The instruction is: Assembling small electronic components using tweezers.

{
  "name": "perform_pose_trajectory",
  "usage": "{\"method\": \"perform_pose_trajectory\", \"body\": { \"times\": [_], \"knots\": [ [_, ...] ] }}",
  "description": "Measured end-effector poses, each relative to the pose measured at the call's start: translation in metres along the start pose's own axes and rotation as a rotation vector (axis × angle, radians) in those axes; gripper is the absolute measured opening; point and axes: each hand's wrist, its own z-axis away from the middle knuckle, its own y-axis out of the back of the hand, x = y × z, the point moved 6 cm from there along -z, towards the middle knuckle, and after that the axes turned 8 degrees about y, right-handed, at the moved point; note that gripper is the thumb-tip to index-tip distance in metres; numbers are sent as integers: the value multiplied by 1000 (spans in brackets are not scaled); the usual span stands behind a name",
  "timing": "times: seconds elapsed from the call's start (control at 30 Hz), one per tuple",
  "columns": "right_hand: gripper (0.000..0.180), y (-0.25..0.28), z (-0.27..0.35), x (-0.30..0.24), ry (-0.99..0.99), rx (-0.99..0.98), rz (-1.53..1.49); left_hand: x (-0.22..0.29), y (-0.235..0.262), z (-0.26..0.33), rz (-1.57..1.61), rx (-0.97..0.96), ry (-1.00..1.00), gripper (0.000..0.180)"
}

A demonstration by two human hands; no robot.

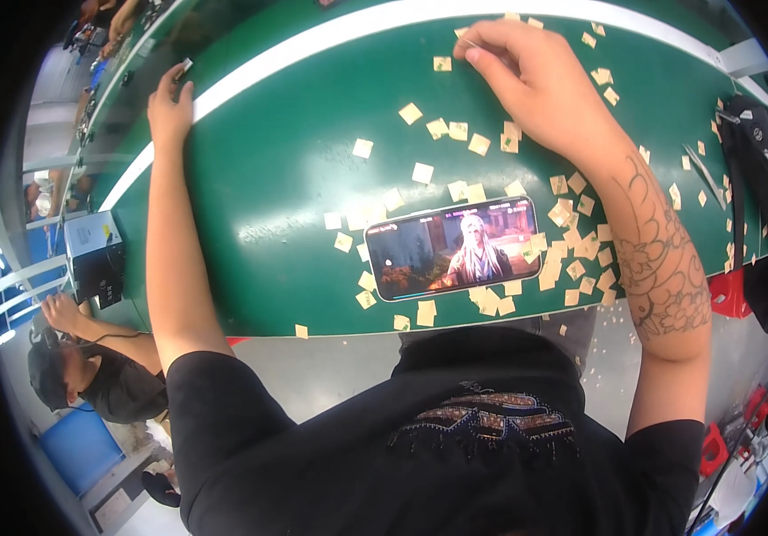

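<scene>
My left hand is at the far left edge of the green table, its fingers closed on a small pale piece with a dark side. At the far side, right of the middle, my right hand makes a pinch with thumb and forefinger. Something thin and pale shows at those fingertips, too small to name. Small cream paper squares lie scattered beneath and around my right hand, with one square just left of its fingertips. Between my forearms a phone lies face up, playing a video.
The green table has a white strip along its far side. Tweezers and a black bag lie at the right. A dark box stands at the left, near a co-worker in a cap. Red stools stand at the right.
</scene>
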Motion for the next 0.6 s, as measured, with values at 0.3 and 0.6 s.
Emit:
{"method": "perform_pose_trajectory", "body": {
  "times": [0.3,0.6],
  "knots": [
    [17,11,-1,-36,15,86,33,-44,-22,-60,229,-92,-29,59],
    [17,5,1,-31,9,49,-19,-8,-17,-43,95,-59,10,61]
  ]
}}
